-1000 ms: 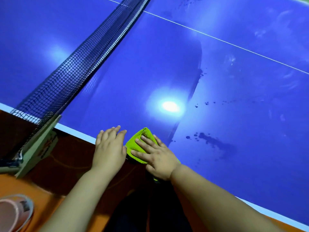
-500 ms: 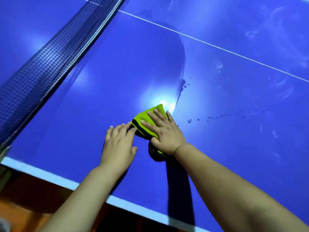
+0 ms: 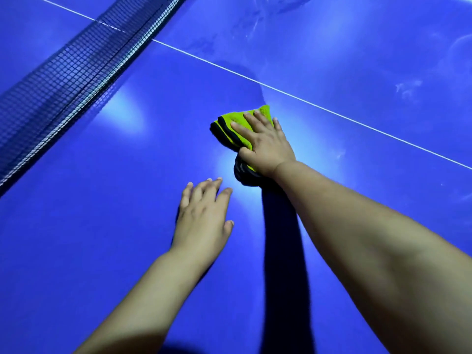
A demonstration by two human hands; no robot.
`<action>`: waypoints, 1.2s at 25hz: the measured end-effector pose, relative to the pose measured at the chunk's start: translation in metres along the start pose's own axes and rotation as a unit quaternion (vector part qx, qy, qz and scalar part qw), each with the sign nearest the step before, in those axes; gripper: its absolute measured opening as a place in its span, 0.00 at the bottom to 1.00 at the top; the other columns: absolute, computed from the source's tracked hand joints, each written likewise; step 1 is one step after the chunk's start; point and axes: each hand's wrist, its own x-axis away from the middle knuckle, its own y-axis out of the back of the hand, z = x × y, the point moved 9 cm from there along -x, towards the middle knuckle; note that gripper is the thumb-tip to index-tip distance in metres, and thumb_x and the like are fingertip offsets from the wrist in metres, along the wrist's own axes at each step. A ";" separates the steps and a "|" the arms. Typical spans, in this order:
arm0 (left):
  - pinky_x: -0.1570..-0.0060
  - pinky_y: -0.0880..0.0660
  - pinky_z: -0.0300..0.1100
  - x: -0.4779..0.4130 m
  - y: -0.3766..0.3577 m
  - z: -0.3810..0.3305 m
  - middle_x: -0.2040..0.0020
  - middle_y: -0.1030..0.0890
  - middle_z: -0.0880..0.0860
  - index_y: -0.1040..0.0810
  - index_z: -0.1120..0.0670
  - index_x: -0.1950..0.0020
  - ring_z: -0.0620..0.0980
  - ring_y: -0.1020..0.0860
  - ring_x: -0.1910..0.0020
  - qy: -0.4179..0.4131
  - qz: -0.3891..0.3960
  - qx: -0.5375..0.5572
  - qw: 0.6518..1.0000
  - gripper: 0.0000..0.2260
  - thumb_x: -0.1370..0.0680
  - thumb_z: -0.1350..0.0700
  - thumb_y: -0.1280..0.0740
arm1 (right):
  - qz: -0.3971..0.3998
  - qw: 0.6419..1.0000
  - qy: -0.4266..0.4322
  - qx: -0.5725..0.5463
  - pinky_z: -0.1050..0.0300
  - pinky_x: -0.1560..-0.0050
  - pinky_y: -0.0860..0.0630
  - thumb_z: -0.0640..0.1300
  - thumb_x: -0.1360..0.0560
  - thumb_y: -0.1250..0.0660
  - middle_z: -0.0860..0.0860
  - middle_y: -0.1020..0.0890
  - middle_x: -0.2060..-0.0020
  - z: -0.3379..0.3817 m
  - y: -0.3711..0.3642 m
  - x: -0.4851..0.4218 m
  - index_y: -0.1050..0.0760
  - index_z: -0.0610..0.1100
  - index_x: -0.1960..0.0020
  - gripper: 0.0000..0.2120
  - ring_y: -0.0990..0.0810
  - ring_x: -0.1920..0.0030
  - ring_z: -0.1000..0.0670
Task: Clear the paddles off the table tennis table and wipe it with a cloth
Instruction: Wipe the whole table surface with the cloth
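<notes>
So right now we've got our right hand [image 3: 265, 146] flat on top of the cloth [image 3: 237, 126], fingers straight and a bit spread, palm pushing it down onto the table [image 3: 102, 226]. It isn't really a grab, more a flat press, though we can't tell what the thumb is doing since it's tucked along the edge of the fabric. The cloth is lime green with a dark trim and folded into layers. One corner pokes out past the fingertips and a darker bunched bit sticks out under the heel of the hand. It sits on the blue surface just on our side of the white line [image 3: 332, 108], and the far corner comes close to that line without touching it.

Our left hand [image 3: 204, 213] is flat on the table too, fingers straight and close together, holding nothing. It's nearer to us than the cloth and a little to the left, near it but not touching.

The net [image 3: 63, 80] runs diagonally across the upper left, well apart from both hands. Beyond the white line the tabletop shows pale smears [image 3: 406, 89]. A dark shadow [image 3: 281, 251] runs along the table under the right forearm, and there's a bright glare patch between the two hands.
</notes>
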 end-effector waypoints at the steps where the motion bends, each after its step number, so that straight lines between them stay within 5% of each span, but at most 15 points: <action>1: 0.31 0.43 0.55 -0.008 -0.001 -0.006 0.33 0.28 0.55 0.26 0.54 0.37 0.56 0.32 0.33 -0.004 -0.001 -0.003 1.000 0.27 0.35 0.52 0.25 | -0.001 1.000 -0.005 0.002 0.43 0.25 0.57 0.55 0.28 0.44 0.52 0.45 0.23 -0.013 0.003 -0.017 0.42 0.60 0.25 0.31 0.52 0.23 0.50; 5: 0.28 0.53 0.51 -0.036 -0.015 -0.026 0.28 0.35 0.52 0.31 0.52 0.32 0.53 0.41 0.28 -0.007 -0.020 -0.003 1.000 0.25 0.28 0.50 0.31 | -0.005 0.999 -0.037 -0.015 0.43 0.25 0.59 0.53 0.25 0.41 0.51 0.45 0.23 -0.060 0.013 -0.072 0.42 0.60 0.25 0.29 0.53 0.23 0.50; 16: 0.33 0.39 0.56 -0.004 -0.010 -0.026 0.37 0.25 0.55 0.23 0.53 0.41 0.57 0.29 0.36 0.016 -0.027 -0.002 1.000 0.22 0.34 0.52 0.25 | -0.029 0.982 -0.187 -0.026 0.44 0.25 0.65 0.50 0.24 0.44 0.48 0.47 0.22 -0.113 0.023 -0.012 0.44 0.56 0.23 0.29 0.55 0.23 0.48; 30: 0.32 0.42 0.55 0.187 0.026 0.027 0.34 0.27 0.56 0.23 0.54 0.40 0.57 0.31 0.34 0.026 -0.005 0.041 0.999 0.22 0.33 0.53 0.26 | 0.031 0.991 -0.127 -0.006 0.47 0.26 0.66 0.53 0.32 0.51 0.48 0.53 0.22 0.077 -0.025 0.239 0.49 0.58 0.23 0.36 0.59 0.23 0.48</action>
